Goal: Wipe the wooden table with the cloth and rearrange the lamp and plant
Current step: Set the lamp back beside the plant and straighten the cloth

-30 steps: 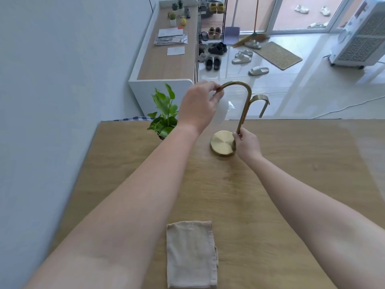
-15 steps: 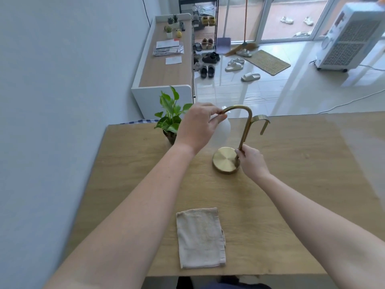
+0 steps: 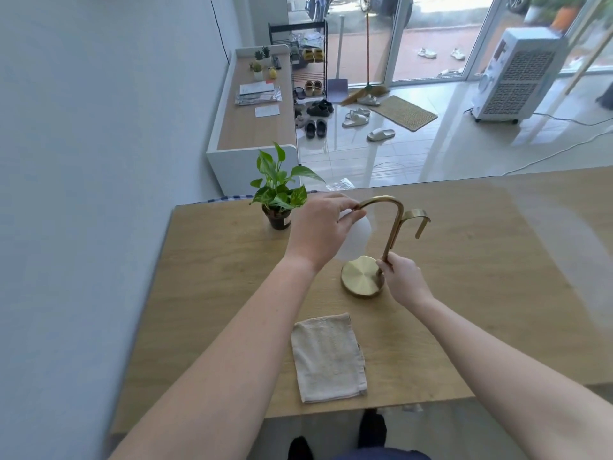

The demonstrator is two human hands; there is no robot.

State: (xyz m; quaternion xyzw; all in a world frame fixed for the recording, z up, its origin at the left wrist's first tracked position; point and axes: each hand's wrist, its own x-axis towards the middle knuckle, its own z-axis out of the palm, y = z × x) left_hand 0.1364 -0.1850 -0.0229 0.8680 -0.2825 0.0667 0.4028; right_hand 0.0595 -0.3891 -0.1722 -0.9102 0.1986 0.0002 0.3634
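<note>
Both hands, left hand (image 3: 320, 232) and right hand (image 3: 403, 280), gripping the lamp (image 3: 388, 240).

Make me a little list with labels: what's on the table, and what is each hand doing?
Table: wooden table, seen from above
Lamp: gold lamp, upright, mid-table, with a round white shade
Left hand: left hand pinches the lamp's curved top
Right hand: right hand grips the stem just above the base
Plant: plant in a dark pot, near the far edge, left of the lamp
Cloth: cloth, folded flat near the front edge, untouched
</note>
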